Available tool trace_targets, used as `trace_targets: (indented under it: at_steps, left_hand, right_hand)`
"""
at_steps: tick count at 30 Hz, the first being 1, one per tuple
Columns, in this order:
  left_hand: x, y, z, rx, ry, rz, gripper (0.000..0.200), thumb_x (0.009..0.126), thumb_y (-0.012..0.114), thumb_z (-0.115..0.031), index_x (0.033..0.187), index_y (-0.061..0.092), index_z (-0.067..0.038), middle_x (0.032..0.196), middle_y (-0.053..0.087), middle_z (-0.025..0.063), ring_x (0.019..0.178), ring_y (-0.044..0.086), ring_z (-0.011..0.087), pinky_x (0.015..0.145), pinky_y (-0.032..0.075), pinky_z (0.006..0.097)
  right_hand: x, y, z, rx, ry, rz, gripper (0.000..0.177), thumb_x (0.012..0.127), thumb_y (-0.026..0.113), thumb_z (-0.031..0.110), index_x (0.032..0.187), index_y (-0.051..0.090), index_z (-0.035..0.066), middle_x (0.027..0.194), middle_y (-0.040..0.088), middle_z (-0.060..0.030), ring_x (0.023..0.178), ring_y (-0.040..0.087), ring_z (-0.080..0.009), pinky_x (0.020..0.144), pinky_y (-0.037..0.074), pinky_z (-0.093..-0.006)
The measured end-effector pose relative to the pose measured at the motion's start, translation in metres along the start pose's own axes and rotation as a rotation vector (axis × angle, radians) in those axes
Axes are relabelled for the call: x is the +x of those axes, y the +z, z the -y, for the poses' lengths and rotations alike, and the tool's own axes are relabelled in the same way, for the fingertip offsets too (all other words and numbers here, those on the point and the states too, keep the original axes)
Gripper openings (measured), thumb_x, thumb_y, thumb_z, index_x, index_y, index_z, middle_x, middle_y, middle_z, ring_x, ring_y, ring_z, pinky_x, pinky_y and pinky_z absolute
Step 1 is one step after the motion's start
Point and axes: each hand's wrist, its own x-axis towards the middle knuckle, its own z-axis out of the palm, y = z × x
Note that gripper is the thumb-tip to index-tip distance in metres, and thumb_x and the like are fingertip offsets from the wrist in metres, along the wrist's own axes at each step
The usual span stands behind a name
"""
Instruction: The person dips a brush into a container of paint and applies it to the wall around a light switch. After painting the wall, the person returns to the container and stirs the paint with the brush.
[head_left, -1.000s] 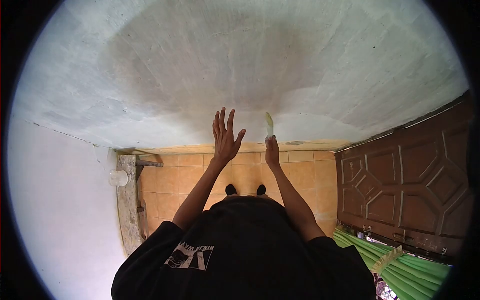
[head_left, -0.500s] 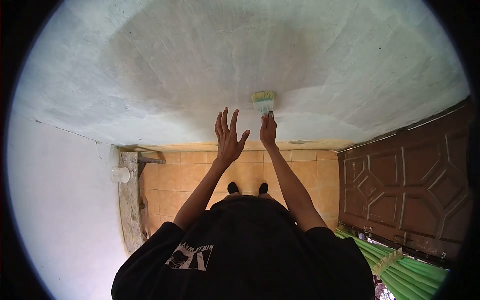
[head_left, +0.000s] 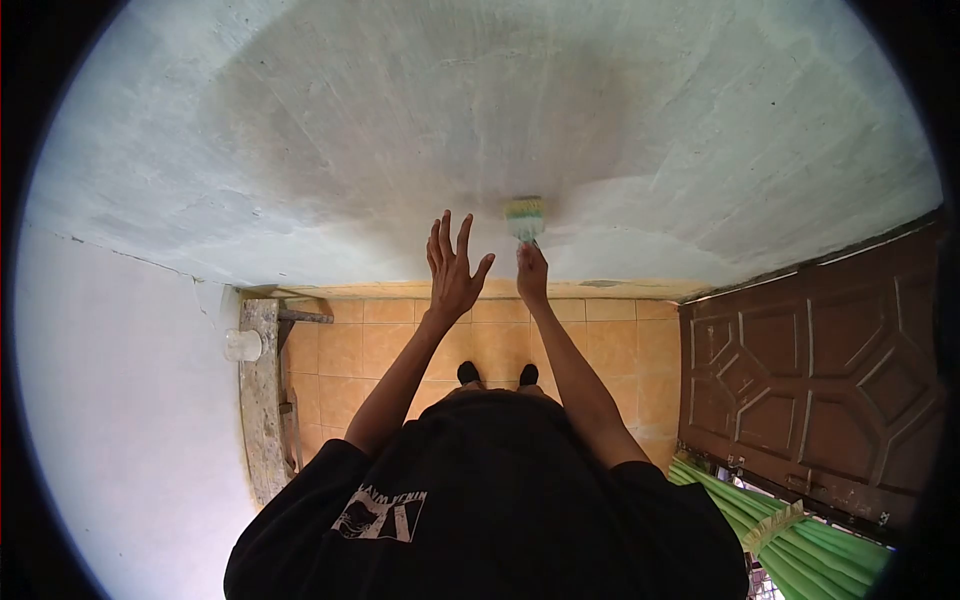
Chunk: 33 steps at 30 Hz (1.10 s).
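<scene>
In the head view, my right hand [head_left: 533, 270] is closed around the handle of a paintbrush [head_left: 525, 220]. Its wide bristles are yellowish at the tip and whitish-green lower down, and they lie against the pale, patchy wall [head_left: 420, 130] in front of me. Most of the handle is hidden in my fingers. To the left, my left hand [head_left: 455, 275] is raised close to the same wall with its fingers spread and nothing in it.
A worn wooden bench [head_left: 262, 400] runs along the left wall [head_left: 130, 380], with a translucent container [head_left: 243, 346] on it. Orange tiles [head_left: 345, 350] cover the floor under my feet. On the right are a brown panelled door [head_left: 800, 370] and a tied green curtain [head_left: 800, 540].
My right hand and the paintbrush have moved slightly down the wall, and the brush head is now turned a little differently. The left hand has shifted slightly up and left, still spread.
</scene>
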Motion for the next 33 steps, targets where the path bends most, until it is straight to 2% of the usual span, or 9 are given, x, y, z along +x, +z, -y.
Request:
trace_targets:
  at_steps: [5, 8, 14, 17, 20, 23, 26, 29, 33]
  left_hand:
    - [0.001, 0.009, 0.005, 0.043, 0.005, 0.022, 0.076, 0.093, 0.063, -0.037, 0.155, 0.024, -0.016, 0.161, 0.007, 0.0221, 0.146, 0.010, 0.0459, 0.113, 0.014, 0.0628]
    - [-0.002, 0.010, 0.014, 0.071, 0.022, 0.037, 0.075, 0.094, 0.062, -0.038, 0.155, 0.024, -0.017, 0.161, 0.007, 0.0217, 0.146, 0.010, 0.0462, 0.113, 0.015, 0.0630]
    - [-0.005, 0.000, 0.031, 0.050, 0.000, 0.057, 0.075, 0.094, 0.062, -0.038, 0.155, 0.024, -0.017, 0.161, 0.007, 0.0215, 0.146, 0.011, 0.0463, 0.114, 0.014, 0.0623]
    - [-0.006, -0.002, 0.038, 0.070, 0.018, 0.056, 0.074, 0.094, 0.061, -0.039, 0.155, 0.024, -0.017, 0.161, 0.007, 0.0214, 0.146, 0.011, 0.0461, 0.114, 0.015, 0.0621]
    - [-0.007, -0.008, 0.045, 0.064, 0.016, 0.066, 0.074, 0.094, 0.061, -0.039, 0.155, 0.025, -0.017, 0.161, 0.007, 0.0210, 0.146, 0.011, 0.0459, 0.114, 0.015, 0.0623]
    - [-0.007, -0.015, 0.053, 0.067, 0.019, 0.065, 0.073, 0.094, 0.061, -0.039, 0.154, 0.025, -0.017, 0.161, 0.008, 0.0206, 0.146, 0.011, 0.0457, 0.114, 0.015, 0.0626]
    - [-0.008, -0.017, 0.059, 0.077, 0.008, 0.080, 0.073, 0.095, 0.060, -0.039, 0.154, 0.026, -0.016, 0.161, 0.008, 0.0203, 0.146, 0.011, 0.0455, 0.114, 0.015, 0.0628]
    - [-0.008, -0.015, 0.061, 0.090, 0.029, 0.094, 0.073, 0.095, 0.060, -0.039, 0.154, 0.026, -0.016, 0.161, 0.008, 0.0203, 0.146, 0.011, 0.0454, 0.114, 0.015, 0.0628]
    - [-0.009, -0.011, 0.059, 0.111, 0.065, 0.106, 0.073, 0.095, 0.060, -0.040, 0.154, 0.026, -0.016, 0.161, 0.008, 0.0198, 0.146, 0.011, 0.0454, 0.114, 0.015, 0.0629]
  right_hand:
    - [0.004, 0.020, -0.029, 0.103, 0.104, 0.061, 0.035, 0.106, 0.045, 0.033, 0.086, 0.050, 0.004, 0.074, 0.041, 0.0022, 0.068, 0.039, -0.0069, 0.061, 0.035, -0.0247]
    - [-0.023, 0.021, -0.055, -0.013, 0.039, -0.017, 0.049, 0.105, 0.041, 0.044, 0.084, 0.050, 0.001, 0.067, 0.042, -0.0069, 0.065, 0.042, -0.0156, 0.060, 0.039, -0.0324]
    - [-0.022, 0.038, -0.038, 0.230, 0.080, 0.052, 0.050, 0.105, 0.039, 0.045, 0.087, 0.051, 0.001, 0.071, 0.045, -0.0069, 0.067, 0.044, -0.0167, 0.063, 0.040, -0.0336]
    - [-0.010, 0.045, -0.027, 0.048, 0.148, 0.085, 0.049, 0.105, 0.039, 0.044, 0.088, 0.052, 0.001, 0.073, 0.046, -0.0060, 0.068, 0.045, -0.0170, 0.064, 0.040, -0.0335]
    - [-0.021, 0.040, -0.040, 0.012, 0.152, 0.115, 0.035, 0.106, 0.043, 0.035, 0.086, 0.047, 0.007, 0.075, 0.042, 0.0040, 0.068, 0.040, -0.0064, 0.063, 0.037, -0.0241]
    - [-0.043, 0.043, -0.082, 0.177, 0.114, 0.055, 0.036, 0.107, 0.041, 0.036, 0.085, 0.047, 0.007, 0.073, 0.041, 0.0039, 0.067, 0.039, -0.0066, 0.061, 0.036, -0.0240]
    - [-0.043, 0.045, -0.040, 0.283, 0.139, 0.075, 0.036, 0.107, 0.041, 0.036, 0.086, 0.048, 0.008, 0.072, 0.040, 0.0043, 0.065, 0.039, -0.0064, 0.059, 0.035, -0.0241]
    - [-0.021, 0.051, -0.031, 0.104, 0.124, 0.060, 0.055, 0.104, 0.035, 0.052, 0.084, 0.051, 0.003, 0.070, 0.047, -0.0054, 0.065, 0.044, -0.0175, 0.061, 0.039, -0.0330]
    - [-0.019, 0.045, -0.036, -0.047, 0.179, 0.054, 0.049, 0.105, 0.037, 0.046, 0.081, 0.048, 0.005, 0.068, 0.043, -0.0020, 0.063, 0.041, -0.0137, 0.059, 0.037, -0.0305]
